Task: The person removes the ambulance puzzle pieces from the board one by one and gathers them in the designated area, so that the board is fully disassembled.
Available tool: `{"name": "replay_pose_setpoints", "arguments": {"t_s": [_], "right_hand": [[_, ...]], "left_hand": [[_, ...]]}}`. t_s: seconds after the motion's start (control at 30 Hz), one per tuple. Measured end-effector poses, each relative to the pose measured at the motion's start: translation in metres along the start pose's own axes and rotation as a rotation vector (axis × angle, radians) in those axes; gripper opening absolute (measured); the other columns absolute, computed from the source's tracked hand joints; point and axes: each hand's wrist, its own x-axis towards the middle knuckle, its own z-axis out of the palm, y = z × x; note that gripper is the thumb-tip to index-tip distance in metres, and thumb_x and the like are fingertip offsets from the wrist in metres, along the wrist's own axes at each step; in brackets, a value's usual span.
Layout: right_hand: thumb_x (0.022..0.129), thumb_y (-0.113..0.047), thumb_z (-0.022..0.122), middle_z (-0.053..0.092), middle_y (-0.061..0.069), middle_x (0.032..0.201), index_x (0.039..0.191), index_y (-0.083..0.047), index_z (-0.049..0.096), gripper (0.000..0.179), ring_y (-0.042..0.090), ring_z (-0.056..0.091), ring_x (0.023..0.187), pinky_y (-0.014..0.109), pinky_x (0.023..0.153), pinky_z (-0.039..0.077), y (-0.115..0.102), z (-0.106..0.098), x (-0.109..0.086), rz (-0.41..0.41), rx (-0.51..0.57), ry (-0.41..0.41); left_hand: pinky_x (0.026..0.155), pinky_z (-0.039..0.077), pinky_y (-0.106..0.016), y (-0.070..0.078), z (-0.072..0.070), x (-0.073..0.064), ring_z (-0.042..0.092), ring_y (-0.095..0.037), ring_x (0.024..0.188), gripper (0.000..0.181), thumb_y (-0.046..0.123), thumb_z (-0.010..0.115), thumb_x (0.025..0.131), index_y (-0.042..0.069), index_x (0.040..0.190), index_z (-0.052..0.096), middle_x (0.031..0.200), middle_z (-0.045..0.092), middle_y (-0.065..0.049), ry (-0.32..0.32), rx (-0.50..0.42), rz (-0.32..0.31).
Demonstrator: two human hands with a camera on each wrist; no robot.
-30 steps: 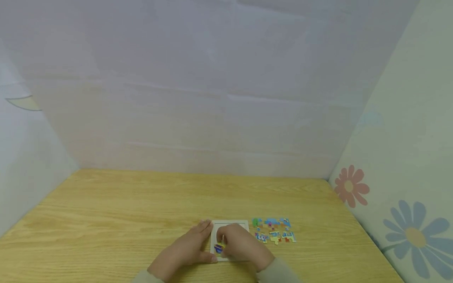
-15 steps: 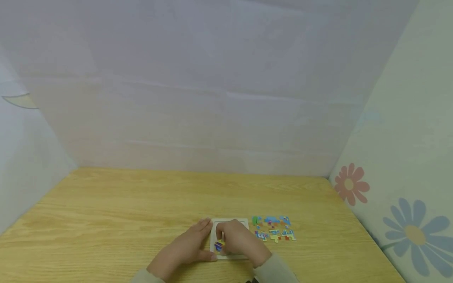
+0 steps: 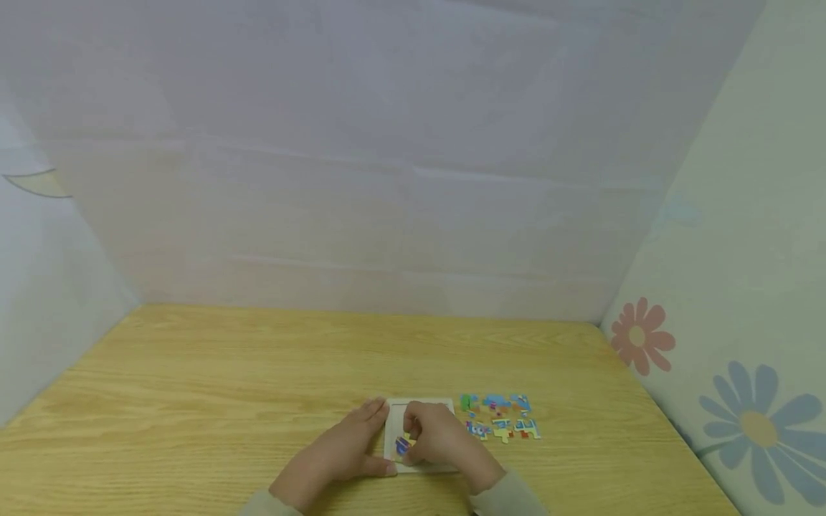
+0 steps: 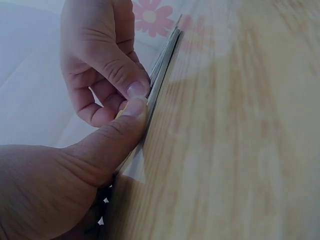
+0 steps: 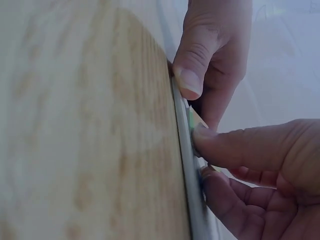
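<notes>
Puzzle piece | partly hidden, seemingly pinched by right hand | left hand: thumb apart, touching frame

Wooden table (softly glossy); smooth, matt frame; creased backdrop.

The frame is partly covered at three o'clock by the right hand; the worktop is cropped at six o'clock.
</notes>
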Motion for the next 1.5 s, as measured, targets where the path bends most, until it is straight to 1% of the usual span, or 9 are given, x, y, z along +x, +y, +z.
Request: {"name": "replay_pose_setpoints", "arguments": {"t_s": [0.2,0.37,0.53,0.67,0.8,0.9,1.07,1.27,1.5], "right_hand": [[0.069,0.003,0.075,0.053,0.001,0.069,0.082,-0.004,0.057,0.023,0.012,0.048,0.062,0.02,0.052,0.042,0.013,0.003,0.001,0.072,0.259,0.045],[0.075,0.002,0.07,0.056,0.002,0.07,0.087,0.0,0.061,0.015,0.012,0.053,0.06,0.022,0.053,0.05,0.02,0.004,0.002,0.114,0.435,0.074],[0.078,0.0,0.067,0.061,0.003,0.074,0.098,0.006,0.062,0.021,0.011,0.058,0.062,0.022,0.056,0.054,0.024,0.002,0.001,0.147,0.59,0.096],[0.082,-0.001,0.065,0.063,0.004,0.077,0.102,0.009,0.059,0.023,0.01,0.06,0.063,0.02,0.056,0.054,0.027,0.001,-0.001,0.154,0.677,0.096],[0.083,-0.001,0.064,0.062,0.003,0.078,0.105,0.011,0.057,0.026,0.009,0.06,0.064,0.018,0.058,0.052,0.03,-0.002,-0.004,0.15,0.753,0.126],[0.083,-0.002,0.064,0.062,0.002,0.079,0.106,0.013,0.056,0.029,0.009,0.061,0.066,0.017,0.059,0.052,0.032,-0.007,-0.007,0.142,0.78,0.151],[0.082,-0.001,0.064,0.061,0.002,0.08,0.107,0.015,0.055,0.032,0.01,0.062,0.068,0.017,0.061,0.052,0.037,-0.014,-0.014,0.112,0.766,0.165],[0.081,0.0,0.065,0.064,0.006,0.082,0.105,0.016,0.055,0.03,0.01,0.06,0.068,0.019,0.061,0.052,0.041,-0.02,-0.022,0.107,0.793,0.189],[0.082,-0.001,0.063,0.062,0.004,0.087,0.105,0.016,0.054,0.03,0.012,0.061,0.078,0.023,0.072,0.055,0.05,-0.029,-0.034,0.088,0.757,0.16]], "left_hand": [[0.109,0.026,-0.054,0.002,-0.001,0.0,0.024,-0.04,0.136,0.093,0.049,0.071,0.074,-0.008,0.138,0.034,0.147,0.028,-0.024,0.004,0.021,0.008],[0.108,0.026,-0.054,0.003,-0.001,0.0,0.025,-0.041,0.136,0.094,0.05,0.071,0.073,-0.008,0.138,0.035,0.147,0.029,-0.024,0.013,0.025,0.01],[0.109,0.026,-0.054,0.002,-0.001,0.001,0.025,-0.041,0.136,0.094,0.05,0.07,0.073,-0.008,0.138,0.035,0.147,0.029,-0.024,0.016,0.031,0.007],[0.109,0.026,-0.054,0.002,-0.001,0.001,0.025,-0.041,0.136,0.094,0.05,0.071,0.073,-0.008,0.138,0.034,0.147,0.028,-0.024,0.015,0.034,0.004],[0.109,0.026,-0.054,0.003,-0.001,0.001,0.025,-0.041,0.136,0.094,0.049,0.071,0.074,-0.008,0.138,0.034,0.147,0.028,-0.023,0.014,0.031,0.004],[0.109,0.026,-0.054,0.003,-0.001,0.001,0.025,-0.041,0.136,0.094,0.05,0.071,0.073,-0.008,0.138,0.034,0.147,0.028,-0.023,0.014,0.028,0.001],[0.109,0.025,-0.054,0.002,0.0,0.001,0.024,-0.04,0.136,0.095,0.051,0.071,0.072,-0.006,0.139,0.034,0.148,0.027,-0.022,0.005,0.021,-0.015],[0.11,0.024,-0.053,0.001,0.001,0.001,0.023,-0.039,0.137,0.096,0.052,0.07,0.072,-0.005,0.14,0.033,0.149,0.026,-0.021,-0.009,0.015,-0.023],[0.11,0.024,-0.053,0.002,0.0,0.0,0.023,-0.039,0.137,0.096,0.051,0.071,0.072,-0.005,0.14,0.033,0.149,0.026,-0.021,-0.012,0.019,-0.025]]}}
